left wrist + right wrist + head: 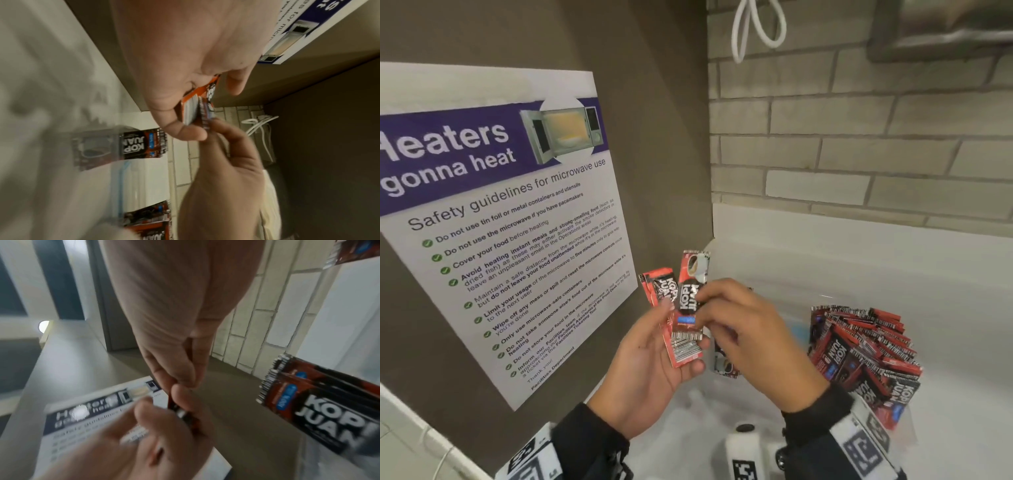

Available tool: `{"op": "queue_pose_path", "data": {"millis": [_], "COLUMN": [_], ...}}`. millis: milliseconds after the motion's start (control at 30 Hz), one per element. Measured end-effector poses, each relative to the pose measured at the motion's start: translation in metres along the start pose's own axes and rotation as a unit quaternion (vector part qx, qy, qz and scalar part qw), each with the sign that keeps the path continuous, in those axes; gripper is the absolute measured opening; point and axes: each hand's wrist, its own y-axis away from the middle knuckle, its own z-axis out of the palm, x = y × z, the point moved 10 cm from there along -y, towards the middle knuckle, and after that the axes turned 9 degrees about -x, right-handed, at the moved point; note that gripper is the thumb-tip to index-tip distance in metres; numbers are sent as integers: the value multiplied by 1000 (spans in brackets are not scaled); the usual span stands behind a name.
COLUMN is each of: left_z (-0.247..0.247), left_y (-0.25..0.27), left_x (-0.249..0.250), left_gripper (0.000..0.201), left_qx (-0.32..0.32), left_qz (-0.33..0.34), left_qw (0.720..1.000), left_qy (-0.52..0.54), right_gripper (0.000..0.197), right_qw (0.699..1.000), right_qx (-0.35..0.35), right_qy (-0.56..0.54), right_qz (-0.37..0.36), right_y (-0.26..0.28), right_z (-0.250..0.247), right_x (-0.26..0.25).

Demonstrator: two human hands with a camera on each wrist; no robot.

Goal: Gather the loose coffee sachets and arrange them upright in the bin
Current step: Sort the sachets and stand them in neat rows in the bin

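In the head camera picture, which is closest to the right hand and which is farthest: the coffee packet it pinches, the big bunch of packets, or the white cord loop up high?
1. The pinched sachet: touching the right hand, at its fingertips.
2. The packed sachets: just to its right, standing in the clear bin.
3. The white cord loop: high on the brick wall, farthest.
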Motion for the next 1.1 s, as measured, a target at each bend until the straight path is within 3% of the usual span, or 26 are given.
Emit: {"op": "queue_pose_path", "data": {"millis": [133,233,333,467,567,733,933,1033,1100], "left_z": [-11,-16,-12,-5,-12,-19,-2,-12,-21], "left_y": [0,3,6,8,5,-1,-2,0,1], "left_x": [5,5,1,0,16,37,48,49,45], "left_gripper": [31,31,23,19,23,25,25,16,7], "left_qx": [26,31,-12,-48,-1,67,60,80,90], "left_qz": [14,5,-29,-53,0,97,154,143,127], "left_qw": [996,990,975,960,975,978,948,955,965], "left_qy": [-85,-139,-221,-270,-222,-173,-273,-248,-212], "right_gripper": [33,29,31,32,19,11,17,23,26], "right_qw": [999,999,994,992,979,956,953,938,929], "right_qx": [-34,43,84,-14,-70,-148,-13,58,39], "right_qy": [7,0,-6,29,43,-75,-112,-115,-104], "right_qz": [5,29,68,125,188,242,281,321,352], "right_y": [0,3,6,5,9,13,17,34,43], "right_z": [6,-18,-34,-23,-23,-3,-23,-34,-23], "right_x": [3,9,14,24,32,23,41,69,84]}}
